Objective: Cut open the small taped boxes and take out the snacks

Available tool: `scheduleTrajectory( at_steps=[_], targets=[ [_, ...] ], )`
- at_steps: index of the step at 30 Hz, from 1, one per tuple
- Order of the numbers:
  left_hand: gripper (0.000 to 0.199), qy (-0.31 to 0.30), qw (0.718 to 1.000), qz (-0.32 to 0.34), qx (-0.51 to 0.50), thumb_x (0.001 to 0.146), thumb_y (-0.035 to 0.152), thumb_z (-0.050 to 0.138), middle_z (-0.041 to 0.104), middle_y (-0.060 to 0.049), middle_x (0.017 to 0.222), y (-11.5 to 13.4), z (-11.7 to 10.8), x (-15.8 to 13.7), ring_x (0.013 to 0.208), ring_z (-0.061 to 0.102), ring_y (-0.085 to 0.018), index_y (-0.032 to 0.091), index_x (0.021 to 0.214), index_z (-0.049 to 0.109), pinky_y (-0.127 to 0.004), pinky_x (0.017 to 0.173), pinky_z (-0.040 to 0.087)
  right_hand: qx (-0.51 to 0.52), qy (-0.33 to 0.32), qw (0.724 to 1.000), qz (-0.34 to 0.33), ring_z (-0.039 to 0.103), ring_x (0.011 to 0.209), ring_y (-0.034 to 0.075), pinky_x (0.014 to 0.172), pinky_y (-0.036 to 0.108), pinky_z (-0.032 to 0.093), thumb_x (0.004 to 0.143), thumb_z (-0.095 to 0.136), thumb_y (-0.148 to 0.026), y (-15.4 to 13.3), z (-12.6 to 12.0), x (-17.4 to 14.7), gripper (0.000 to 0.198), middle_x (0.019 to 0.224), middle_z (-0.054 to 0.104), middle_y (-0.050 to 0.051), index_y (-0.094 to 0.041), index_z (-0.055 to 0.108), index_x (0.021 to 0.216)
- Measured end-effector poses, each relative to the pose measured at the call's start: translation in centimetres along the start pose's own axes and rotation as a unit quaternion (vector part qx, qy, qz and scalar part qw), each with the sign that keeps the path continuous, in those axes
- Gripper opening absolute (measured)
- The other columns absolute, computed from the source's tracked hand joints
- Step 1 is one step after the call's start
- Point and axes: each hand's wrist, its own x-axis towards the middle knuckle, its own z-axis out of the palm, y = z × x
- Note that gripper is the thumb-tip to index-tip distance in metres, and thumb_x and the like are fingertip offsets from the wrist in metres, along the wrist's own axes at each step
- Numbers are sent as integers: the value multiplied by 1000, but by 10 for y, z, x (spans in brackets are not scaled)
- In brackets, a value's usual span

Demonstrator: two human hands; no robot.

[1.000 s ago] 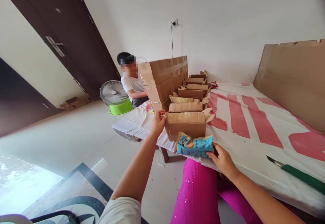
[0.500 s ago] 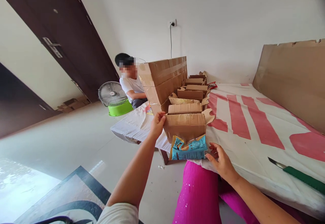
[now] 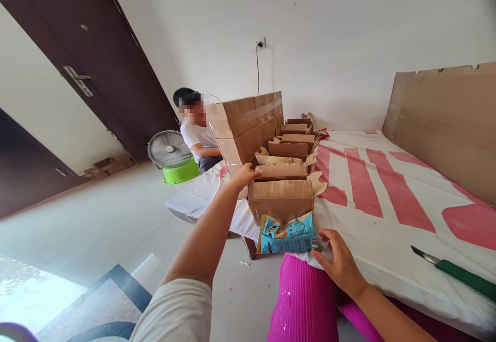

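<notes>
An opened cardboard box (image 3: pixel 281 197) stands at the near edge of the covered platform, its right end flap sticking out. My left hand (image 3: pixel 247 175) reaches over the box's back left corner with fingers stretched toward the box behind it (image 3: pixel 282 170); whether it touches either box is unclear. A blue and gold snack packet (image 3: pixel 287 236) leans against the front box's near side. Beside the packet's right end, my right hand (image 3: pixel 341 262) is open, thumb and fingers apart, the thumb close to the packet's edge.
More opened boxes (image 3: pixel 289 149) line up behind, along a stack of taped cartons (image 3: pixel 248 117). A green-handled knife (image 3: pixel 461 275) lies at right on the red-and-white cover (image 3: pixel 358 233). A person (image 3: pixel 197 135) crouches beyond the stack near a fan (image 3: pixel 168 148). A large cardboard sheet (image 3: pixel 442 120) stands at right.
My left hand has moved from the front box's left corner back and right toward the second box. My right hand stays by the packet, fingers a little farther off. The view has shifted slightly.
</notes>
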Motion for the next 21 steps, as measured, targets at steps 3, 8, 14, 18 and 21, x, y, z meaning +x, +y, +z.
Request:
scheduleTrajectory(
  at_steps=[3, 8, 14, 18, 21],
  targets=[
    [56, -16, 1000, 20, -3, 58, 30, 82, 66, -4, 80, -4, 0, -4, 76, 65, -22, 15, 106, 58, -33, 71, 48, -55, -12, 994, -95, 56, 115, 28, 94, 46, 52, 88, 61, -33, -2, 2, -2, 56, 129, 53, 13, -28, 40, 140],
    [41, -39, 995, 93, -4, 56, 19, 79, 61, 1, 75, -8, -9, -23, 71, 60, -17, 20, 95, 66, -31, 70, 49, -135, -43, 982, -128, 56, 116, 29, 95, 47, 53, 91, 57, -29, -1, 8, -4, 58, 133, 49, 14, -30, 37, 146],
    [7, -73, 981, 179, -15, 59, 17, 72, 64, -3, 87, -18, -11, -51, 84, 62, -18, 18, 64, 69, -32, 81, 49, -166, -45, 976, -130, 55, 117, 27, 95, 46, 54, 92, 54, -29, 2, 12, -6, 56, 132, 51, 14, -26, 37, 146],
    [10, -52, 976, 212, -20, 62, 19, 72, 65, -6, 94, -30, -8, -60, 92, 62, -21, 19, 72, 74, -36, 89, 47, -175, -46, 975, -128, 58, 113, 26, 92, 44, 56, 92, 53, -26, 1, 12, -5, 57, 127, 54, 14, -25, 35, 147],
    [12, -30, 974, 221, -26, 65, 20, 71, 66, -7, 97, -38, -5, -59, 97, 62, -22, 20, 77, 74, -37, 92, 46, -177, -49, 975, -127, 59, 110, 26, 91, 44, 57, 92, 52, -26, 1, 13, -5, 59, 124, 56, 13, -25, 34, 148]
  ],
)
